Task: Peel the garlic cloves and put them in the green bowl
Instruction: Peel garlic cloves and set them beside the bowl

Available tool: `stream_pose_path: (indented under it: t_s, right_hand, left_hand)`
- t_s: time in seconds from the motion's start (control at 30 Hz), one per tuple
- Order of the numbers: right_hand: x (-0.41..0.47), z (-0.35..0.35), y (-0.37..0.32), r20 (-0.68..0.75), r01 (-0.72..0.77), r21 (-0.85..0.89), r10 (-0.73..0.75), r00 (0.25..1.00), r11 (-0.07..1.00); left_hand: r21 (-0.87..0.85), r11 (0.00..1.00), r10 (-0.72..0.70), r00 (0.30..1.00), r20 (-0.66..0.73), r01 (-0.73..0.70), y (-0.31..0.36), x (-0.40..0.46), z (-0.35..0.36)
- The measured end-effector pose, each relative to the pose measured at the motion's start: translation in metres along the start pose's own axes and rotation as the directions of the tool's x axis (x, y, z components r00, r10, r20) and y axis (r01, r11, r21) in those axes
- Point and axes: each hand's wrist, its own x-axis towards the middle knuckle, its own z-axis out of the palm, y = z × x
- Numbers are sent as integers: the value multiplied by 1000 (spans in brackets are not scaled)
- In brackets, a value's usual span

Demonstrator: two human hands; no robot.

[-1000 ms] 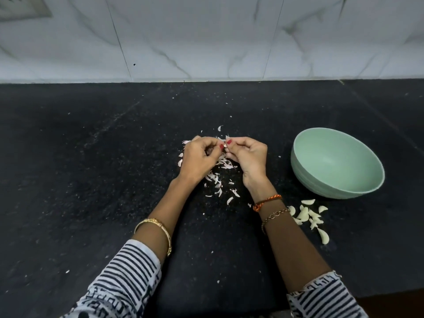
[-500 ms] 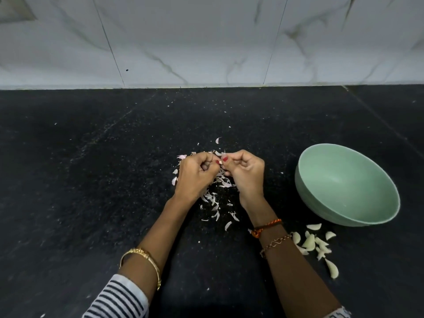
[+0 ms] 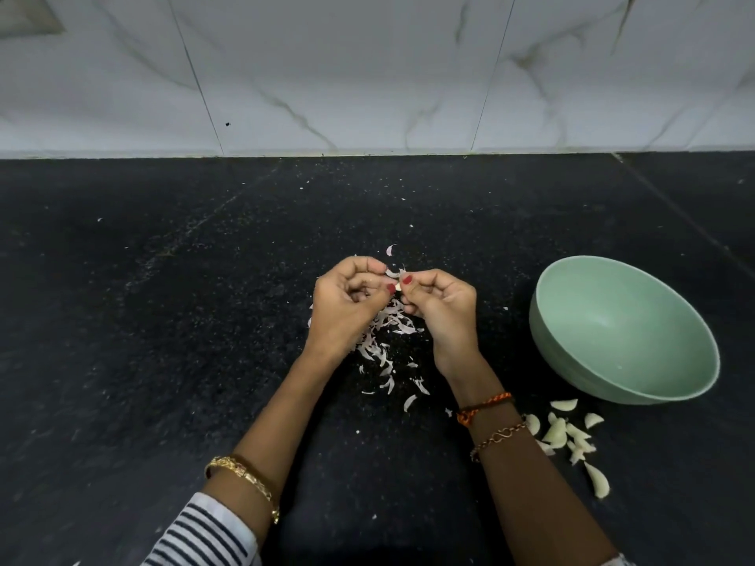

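Head view: left hand (image 3: 347, 308) and right hand (image 3: 443, 310) both pinch one garlic clove (image 3: 397, 286). Advice: peel over skins (image 3: 384, 341) below, then drop in green bowl (image 3: 580, 361) right of right hand.

Worktop (image 3: 163, 320): black stone, fine pale speckle. Wall tiles (image 3: 367, 67): white marble look, grey-brown veining, thin dark grout lines. Bowl (image 3: 572, 361): pale mint green, plain, inside and out. Garlic cloves (image 3: 572, 437) beside it: cream to pale yellow. Garlic skins (image 3: 384, 332): white with pinkish tint. Clove (image 3: 398, 287) between the fingertips: off-white. Nail polish (image 3: 407, 279): red. Left wrist bangle (image 3: 245, 477): gold. Right wrist thread band (image 3: 484, 406): orange and dark brown braid. Chain bracelet (image 3: 500, 437): coppery gold. Sleeve (image 3: 204, 533): white with black horizontal stripes.
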Motion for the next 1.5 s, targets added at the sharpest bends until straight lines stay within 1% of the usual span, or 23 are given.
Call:
stream_pose_path:
  t_s: [0.1,0.2,0.37,0.47,0.53,0.6,0.67,0.73,0.83,0.93,1.03,1.2,1.3,1.37,1.43,1.5]
  right_hand:
    - [-1,0,0,7,19,-22,-19,1000,1000]
    - [0,1,2,8,26,-57,-25,1000,998]
    - [0,1,3,10,-1,-97,2,1000,995]
    - [1,-3,1,31,-46,-46,48,998,998]
    - [2,-5,-1,51,-79,-16,79,996,997]
    - [1,-5,-3,50,-91,-3,91,995,996]
    - [0,-3,-3,23,-92,17,91,996,996]
    - [-1,-1,-3,-11,-92,39,93,996,995]
    - [-1,2,-3,-40,-91,53,93,995,994]
    - [-1,4,-2,-53,-78,48,81,995,996]
    - [-1,4,-2,-47,-81,44,83,995,996]
    - [-1,3,-3,-24,-117,39,118,993,992]
    - [2,-2,-6,41,-166,75,164,986,983]
    - [3,-6,-8,109,-224,108,212,971,969]
    - [4,-9,-9,174,-268,111,247,953,957]
    - [4,-12,-10,221,-285,57,266,938,957]
  left_hand:
    - [23,999,32,999,-17,-32,-2,1,-2]
    - [84,994,72,997,13,-73,-2,2,-4]
    - [203,943,254,965,66,-263,-5,2,-7]
    - [260,887,375,924,74,-381,-7,2,-6]
    - [274,873,401,913,71,-404,-9,2,-5]
    - [242,901,363,931,30,-359,-9,1,-2]
    - [143,946,293,956,-2,-290,-7,-1,2]
    - [77,964,257,966,-26,-254,-6,-3,7]
    - [-2,976,218,974,-60,-218,-7,-4,12]
    - [-44,982,179,980,-84,-183,-9,-5,14]
    - [-67,983,164,984,-74,-169,-10,-5,14]
    - [-174,975,128,989,-69,-138,-7,-6,16]
    - [-202,971,121,991,-52,-129,-7,-5,13]
    - [-218,971,83,995,-59,-94,-6,-4,12]
    - [-227,972,46,995,-93,-66,-3,-2,12]
    - [-237,969,25,986,-168,-65,-1,0,9]
